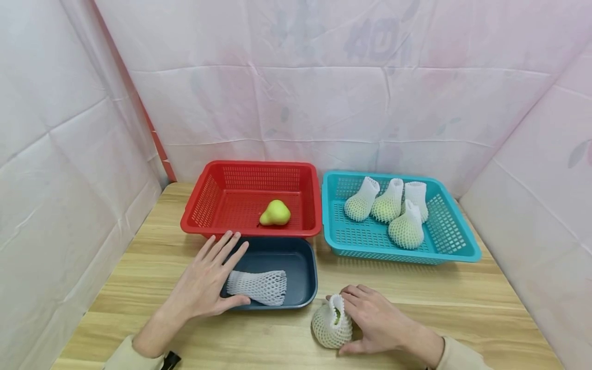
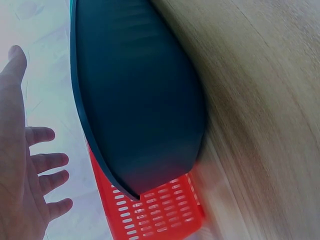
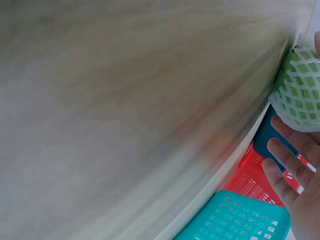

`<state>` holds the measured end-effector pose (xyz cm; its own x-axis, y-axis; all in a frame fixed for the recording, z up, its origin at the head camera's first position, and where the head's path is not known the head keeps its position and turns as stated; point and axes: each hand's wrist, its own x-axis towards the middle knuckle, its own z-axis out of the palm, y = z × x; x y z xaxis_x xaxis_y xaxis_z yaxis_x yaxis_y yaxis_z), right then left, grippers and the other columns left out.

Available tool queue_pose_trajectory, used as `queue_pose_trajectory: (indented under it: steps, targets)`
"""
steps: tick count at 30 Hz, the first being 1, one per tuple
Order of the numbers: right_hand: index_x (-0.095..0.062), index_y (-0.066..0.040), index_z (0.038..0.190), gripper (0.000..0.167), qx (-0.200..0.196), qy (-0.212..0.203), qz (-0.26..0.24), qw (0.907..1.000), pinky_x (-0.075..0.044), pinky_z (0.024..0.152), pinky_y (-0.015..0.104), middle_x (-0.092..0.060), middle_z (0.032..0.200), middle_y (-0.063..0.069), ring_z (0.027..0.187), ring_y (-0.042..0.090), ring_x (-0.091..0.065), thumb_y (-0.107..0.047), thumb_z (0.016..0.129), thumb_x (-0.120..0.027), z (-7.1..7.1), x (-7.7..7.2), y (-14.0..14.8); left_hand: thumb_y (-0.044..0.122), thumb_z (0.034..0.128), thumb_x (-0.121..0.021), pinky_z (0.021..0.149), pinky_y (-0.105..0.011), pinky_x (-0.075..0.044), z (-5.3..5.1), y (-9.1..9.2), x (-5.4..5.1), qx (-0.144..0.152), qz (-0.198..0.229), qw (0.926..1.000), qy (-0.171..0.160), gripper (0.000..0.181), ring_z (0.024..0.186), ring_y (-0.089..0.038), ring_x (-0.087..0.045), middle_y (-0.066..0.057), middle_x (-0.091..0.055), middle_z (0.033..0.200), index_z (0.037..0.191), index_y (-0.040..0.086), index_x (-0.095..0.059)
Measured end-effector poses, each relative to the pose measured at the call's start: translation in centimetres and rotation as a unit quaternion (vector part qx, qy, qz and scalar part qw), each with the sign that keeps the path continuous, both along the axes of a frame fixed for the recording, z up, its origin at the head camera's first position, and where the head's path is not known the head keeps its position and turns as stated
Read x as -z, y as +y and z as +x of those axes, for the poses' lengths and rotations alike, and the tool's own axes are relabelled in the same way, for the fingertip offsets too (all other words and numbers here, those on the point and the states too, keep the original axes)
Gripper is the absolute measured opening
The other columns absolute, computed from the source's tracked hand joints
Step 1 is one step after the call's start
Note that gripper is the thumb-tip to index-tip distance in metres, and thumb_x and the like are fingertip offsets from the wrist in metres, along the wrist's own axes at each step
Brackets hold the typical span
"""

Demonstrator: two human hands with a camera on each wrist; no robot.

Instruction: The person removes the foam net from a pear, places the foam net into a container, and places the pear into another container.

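In the head view, a pear in a white foam net (image 1: 331, 325) sits on the table in front of the dark blue tray's right end. My right hand (image 1: 381, 324) lies against its right side, fingers behind and thumb in front; the right wrist view shows fairly straight fingers (image 3: 287, 162) beside the netted pear (image 3: 300, 92). My left hand (image 1: 206, 280), fingers spread, is over the left end of the dark blue tray (image 1: 309, 272). A flat white foam net (image 1: 261, 287) lies in that tray, just right of the left hand.
Behind the tray stands a red basket (image 1: 250, 234) holding one bare green pear (image 1: 276, 213). To its right, a turquoise basket (image 1: 384, 252) holds several netted pears (image 1: 406, 231). Fabric walls (image 1: 324, 103) stand behind and at both sides of the wooden table (image 1: 462, 303).
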<state>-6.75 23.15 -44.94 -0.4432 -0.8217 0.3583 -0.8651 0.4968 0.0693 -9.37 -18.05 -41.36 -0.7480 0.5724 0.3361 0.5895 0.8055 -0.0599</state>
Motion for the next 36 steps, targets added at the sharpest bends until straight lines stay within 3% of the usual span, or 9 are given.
queue_pose_trajectory:
  steps: [6, 14, 23, 31, 36]
  targets:
    - [-0.069, -0.015, 0.111, 0.078, 0.017, -0.012, 0.009, 0.9997, -0.06, 0.086, 0.034, -0.07, 0.104, -0.005, 0.098, 0.011, -0.064, -0.078, 0.068, -0.083, 0.2, 0.0, 0.0, 0.078, 0.0754, -0.075, 0.126, -0.059, -0.034, 0.1, 0.2, -0.1, -0.001, 0.003, 1.0, -0.009, 0.11, 0.156, -0.038, -0.04, -0.016, -0.044, 0.167, 0.159, 0.012, -0.047]
    - [-0.067, -0.014, 0.119, 0.083, 0.023, -0.032, 0.005, 0.9992, -0.059, 0.087, 0.032, -0.069, 0.109, -0.007, 0.1, 0.009, -0.063, -0.071, 0.063, -0.089, 0.0, -0.6, 0.0, 0.078, 0.0755, -0.075, 0.126, -0.058, -0.033, 0.0, 0.4, -0.3, 0.014, 0.007, 0.9999, 0.003, 0.11, 0.155, -0.037, -0.041, -0.016, -0.045, 0.166, 0.159, 0.013, -0.047]
    - [-0.066, -0.015, 0.122, 0.089, 0.041, -0.015, 0.019, 0.9989, -0.061, 0.091, 0.038, -0.067, 0.11, -0.007, 0.103, 0.011, -0.063, -0.067, 0.055, -0.093, -0.4, -2.3, 0.0, 0.08, 0.0748, -0.074, 0.126, -0.055, -0.032, 0.1, 1.1, -1.0, 0.033, 0.002, 0.9993, 0.016, 0.111, 0.157, -0.035, -0.038, -0.014, -0.043, 0.168, 0.16, 0.014, -0.046]
    - [-0.067, -0.016, 0.117, 0.086, 0.032, 0.012, -0.008, 0.9994, -0.058, 0.082, 0.034, -0.066, 0.105, -0.007, 0.097, 0.012, -0.059, -0.061, 0.049, -0.093, -1.1, -3.9, -0.5, 0.08, 0.072, -0.077, 0.127, -0.055, -0.031, 0.4, 1.9, -2.2, 0.051, -0.004, 0.9982, 0.03, 0.115, 0.159, -0.035, -0.036, -0.012, -0.04, 0.17, 0.161, 0.014, -0.045]
    - [-0.067, -0.016, 0.116, 0.086, 0.04, 0.021, 0.003, 0.999, -0.058, 0.08, 0.035, -0.064, 0.103, -0.006, 0.095, 0.013, -0.057, -0.062, 0.049, -0.092, -1.3, -4.9, -0.8, 0.082, 0.0738, -0.074, 0.127, -0.054, -0.031, 0.8, 2.6, -2.9, 0.069, -0.003, 0.9969, 0.038, 0.114, 0.159, -0.035, -0.035, -0.012, -0.039, 0.171, 0.162, 0.015, -0.043]
